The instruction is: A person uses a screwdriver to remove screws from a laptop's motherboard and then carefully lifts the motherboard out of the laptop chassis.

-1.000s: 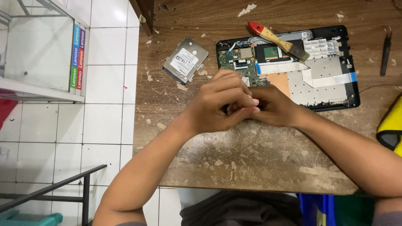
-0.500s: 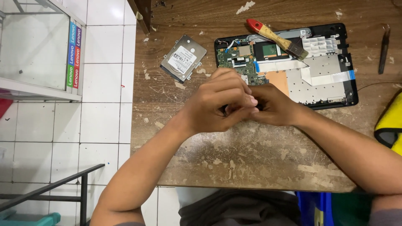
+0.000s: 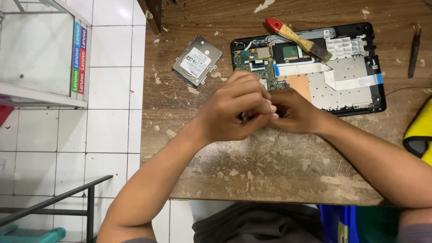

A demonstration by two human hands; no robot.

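Observation:
My left hand (image 3: 234,110) and my right hand (image 3: 294,111) meet over the worn wooden table (image 3: 270,171), fingers curled together around a small dark object with a red bit (image 3: 249,116); most of it is hidden, so its kind is unclear. Just behind my hands lies an opened laptop (image 3: 333,67) with its green circuit board and silver shielding exposed. A paintbrush with a red and wooden handle (image 3: 294,38) rests across the laptop. A silver hard drive (image 3: 197,60) lies on the table to the left of the laptop.
A dark slim tool (image 3: 414,49) lies at the table's right side. A yellow and black object (image 3: 420,132) sits at the right edge. A glass cabinet (image 3: 40,49) stands on the white tiled floor at left, with a black metal frame (image 3: 54,200) below.
My hands stay clasped together in the same spot; only the fingers shift slightly. The view has drifted a little.

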